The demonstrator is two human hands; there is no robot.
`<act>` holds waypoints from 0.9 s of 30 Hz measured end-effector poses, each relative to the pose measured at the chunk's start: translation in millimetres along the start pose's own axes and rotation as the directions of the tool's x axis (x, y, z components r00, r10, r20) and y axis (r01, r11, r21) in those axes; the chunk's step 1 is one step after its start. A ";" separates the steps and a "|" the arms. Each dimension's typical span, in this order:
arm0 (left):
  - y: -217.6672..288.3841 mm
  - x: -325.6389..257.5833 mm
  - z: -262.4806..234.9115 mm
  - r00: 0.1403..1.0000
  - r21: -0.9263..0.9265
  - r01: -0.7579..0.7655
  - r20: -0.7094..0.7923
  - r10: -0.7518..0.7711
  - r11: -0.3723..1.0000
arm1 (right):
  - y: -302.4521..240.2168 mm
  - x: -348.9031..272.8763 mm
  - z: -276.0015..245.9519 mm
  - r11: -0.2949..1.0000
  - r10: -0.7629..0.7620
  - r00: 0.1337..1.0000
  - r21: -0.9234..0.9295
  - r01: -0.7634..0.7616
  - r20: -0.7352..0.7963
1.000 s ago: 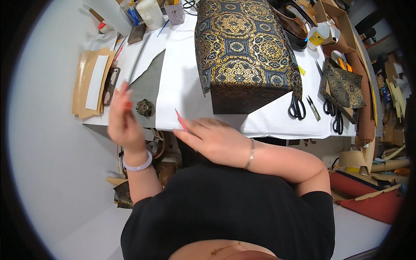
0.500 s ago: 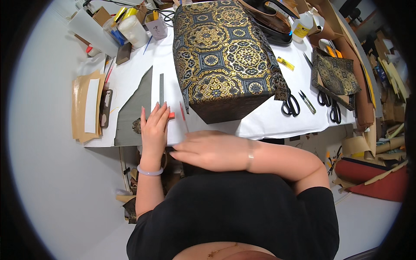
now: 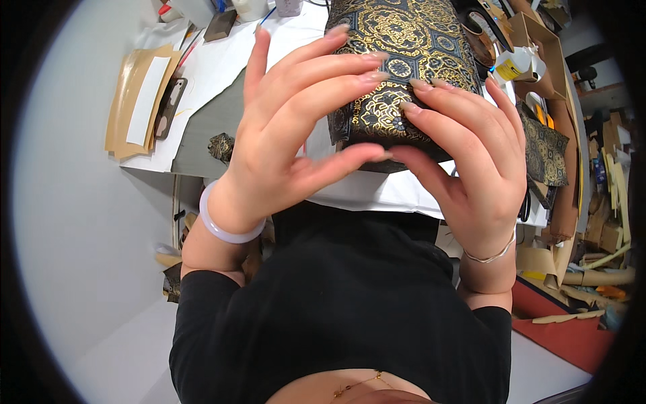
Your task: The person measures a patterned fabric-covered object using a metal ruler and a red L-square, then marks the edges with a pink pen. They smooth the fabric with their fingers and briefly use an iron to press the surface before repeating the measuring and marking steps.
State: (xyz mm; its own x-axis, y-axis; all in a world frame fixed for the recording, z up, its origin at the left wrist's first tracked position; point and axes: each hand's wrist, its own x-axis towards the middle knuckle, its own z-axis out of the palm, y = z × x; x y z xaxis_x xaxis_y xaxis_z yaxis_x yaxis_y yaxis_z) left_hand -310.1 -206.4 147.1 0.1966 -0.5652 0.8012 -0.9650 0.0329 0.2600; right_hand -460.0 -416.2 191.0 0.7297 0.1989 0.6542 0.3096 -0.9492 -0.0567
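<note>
A long box covered in black, gold and grey-blue patterned brocade [image 3: 393, 34] lies on the table with its near end towards me. My left hand [image 3: 272, 138] is over the box's near left corner, fingers spread and stretched out, thumb pointing inward along the near edge. Over the right side of that end is my right hand [image 3: 481, 158], its fingers apart and lightly curved. The two thumb tips almost meet at the near edge. The fingertips are over the top; whether they touch the cloth, I cannot tell. Both hands hide much of the near end.
Grey cloth [image 3: 202, 135] with a crumpled brocade scrap [image 3: 221, 147] lies on the left. Beyond it are brown paper sheets [image 3: 121, 111] and a phone [image 3: 171, 108]. At right are a glue bottle [image 3: 513, 65] and a smaller brocade-covered piece [image 3: 546, 151].
Both hands have moved up to the box's near end, the left from beside the ruler, the right from across my front. The view has shifted, so the table sits higher.
</note>
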 end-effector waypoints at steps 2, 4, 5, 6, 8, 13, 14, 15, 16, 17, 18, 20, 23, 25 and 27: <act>0.2 6.5 -2.6 0.999 -0.024 -0.003 0.051 0.004 1.000 | 0.6 2.3 0.2 1.000 -0.009 1.000 0.004 0.009 -0.007; 1.6 8.5 -3.9 0.998 -0.022 -0.008 0.056 0.010 1.000 | 0.9 3.9 -1.6 1.000 -0.014 1.000 0.004 0.014 -0.005; 2.3 9.0 -4.0 0.999 -0.032 -0.010 0.051 0.012 0.999 | 0.0 3.8 -2.4 1.000 -0.002 1.000 0.011 0.002 -0.001; 4.2 8.7 -4.5 0.998 -0.037 0.017 0.053 -0.015 0.999 | 0.6 4.1 -4.6 1.000 -0.009 1.000 -0.002 0.009 0.005; 6.3 9.4 -6.7 0.998 -0.034 -0.007 0.065 0.009 0.999 | -1.0 2.7 -8.4 1.000 0.002 1.000 -0.001 -0.002 0.020; -7.3 22.0 -20.9 0.979 -0.101 0.039 0.203 -0.018 0.994 | 4.0 -0.4 -16.2 0.999 -0.018 0.998 0.044 0.016 0.066; -18.6 28.9 -21.5 0.974 -0.102 0.066 0.224 -0.041 0.993 | 4.8 -1.0 -16.0 0.999 -0.028 0.998 0.045 0.025 0.058; -30.0 36.7 -18.7 0.971 -0.087 0.072 0.236 -0.050 0.994 | 5.7 -1.7 -15.8 0.998 -0.029 0.998 0.054 0.026 0.057; -41.9 44.9 -15.1 0.967 -0.071 0.079 0.247 -0.059 0.994 | 6.5 -2.3 -15.2 0.998 -0.033 0.998 0.057 0.031 0.051; -52.7 53.0 -11.8 0.964 -0.039 0.057 0.261 -0.045 0.998 | 7.0 -3.0 -14.4 0.997 -0.031 0.998 0.068 0.028 0.048; -63.5 61.7 -8.0 0.960 -0.001 0.031 0.278 -0.030 1.000 | 7.9 -3.3 -13.7 0.996 -0.030 0.999 0.082 0.027 0.039; -80.9 78.5 -0.4 0.941 0.053 0.009 0.337 -0.027 0.999 | 6.3 -5.3 -11.8 0.996 0.000 1.000 0.089 -0.002 0.026; -96.2 98.5 6.2 0.931 0.081 -0.029 0.366 -0.003 0.996 | 6.6 -7.8 -9.6 0.992 0.017 1.000 0.128 -0.018 0.012; -99.6 106.4 8.5 0.923 0.098 -0.036 0.385 -0.005 0.995 | 7.7 -9.6 -8.9 0.988 0.031 0.999 0.148 -0.032 0.008; -99.7 109.7 10.7 0.928 0.083 -0.024 0.373 -0.009 0.996 | 9.4 -10.9 -8.1 0.987 0.026 1.000 0.157 -0.025 0.001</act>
State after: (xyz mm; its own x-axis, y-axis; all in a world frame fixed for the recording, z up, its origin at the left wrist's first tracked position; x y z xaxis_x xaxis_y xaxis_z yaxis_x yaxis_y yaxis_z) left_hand -194.2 -280.4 203.3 0.1264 -0.8324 0.5396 -0.9805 -0.0224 0.1952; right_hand -470.0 -429.3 189.3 0.7378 0.1747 0.6521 0.3830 -0.9038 -0.1911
